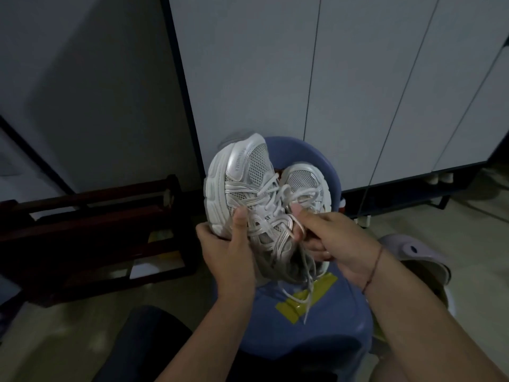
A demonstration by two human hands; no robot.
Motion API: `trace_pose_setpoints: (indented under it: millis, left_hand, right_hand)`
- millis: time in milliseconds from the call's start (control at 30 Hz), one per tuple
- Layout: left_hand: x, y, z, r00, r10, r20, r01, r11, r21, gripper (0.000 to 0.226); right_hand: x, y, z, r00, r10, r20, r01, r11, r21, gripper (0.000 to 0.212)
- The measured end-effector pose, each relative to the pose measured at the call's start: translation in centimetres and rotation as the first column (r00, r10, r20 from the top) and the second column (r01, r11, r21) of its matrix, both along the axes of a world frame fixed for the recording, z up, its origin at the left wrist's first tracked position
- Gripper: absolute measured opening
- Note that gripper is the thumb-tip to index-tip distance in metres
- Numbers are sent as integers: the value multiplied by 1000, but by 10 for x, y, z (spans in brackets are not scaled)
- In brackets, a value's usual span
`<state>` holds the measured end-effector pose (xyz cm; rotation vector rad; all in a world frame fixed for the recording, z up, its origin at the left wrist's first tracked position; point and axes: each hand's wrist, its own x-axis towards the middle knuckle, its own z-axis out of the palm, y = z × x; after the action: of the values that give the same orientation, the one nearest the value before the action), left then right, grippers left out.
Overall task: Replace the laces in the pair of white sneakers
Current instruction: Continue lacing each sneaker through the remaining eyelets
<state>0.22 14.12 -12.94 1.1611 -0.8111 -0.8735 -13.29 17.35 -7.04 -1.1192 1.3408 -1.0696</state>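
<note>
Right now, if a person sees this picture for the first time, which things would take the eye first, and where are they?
The pair of white sneakers in the middle stands out first, held together by the left hand and the right hand. Their loose laces hang down over a blue stool with a yellow tape patch. Pale cabinet doors fill the background.

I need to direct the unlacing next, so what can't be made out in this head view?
Heels of the left sneaker and right sneaker: head view, covered by the left hand and right hand gripping them.
Which laces belong to which shoe: head view, tangled together in dim light.
Lettering on the left sneaker: head view, too small and blurred.
Red thing between the sneakers: head view, only a sliver shows.
</note>
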Motion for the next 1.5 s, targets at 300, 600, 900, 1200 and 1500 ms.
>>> trace_pose_setpoints:
  millis: [300, 600, 900, 1200, 1500]
  left_hand:
    - [1, -11, -8, 984, 1, -177, 15, 996, 89, 60]
    - [5, -10, -3, 991, 41, -130, -27, 994, 109, 28]
    - [10, -14, 0, 994, -8, -112, 21, 994, 108, 72]
    - [17, -20, 13, 915, -229, -334, 313, 923, 224, 52]
    - [15, -16, 18, 932, -264, -249, 304, 943, 138, 34]
  right_hand:
    - [12, 7, -4, 937, -5, -349, -244, 706, -665, 24]
    - [21, 8, 0, 987, 19, 157, 9, 984, -177, 33]
    - [28, 11, -4, 961, 161, -224, -254, 838, -483, 23]
    - [-7, 2, 5, 969, -165, -183, 42, 842, -537, 16]
    - [7, 5, -2, 791, -327, -517, -142, 723, -676, 14]
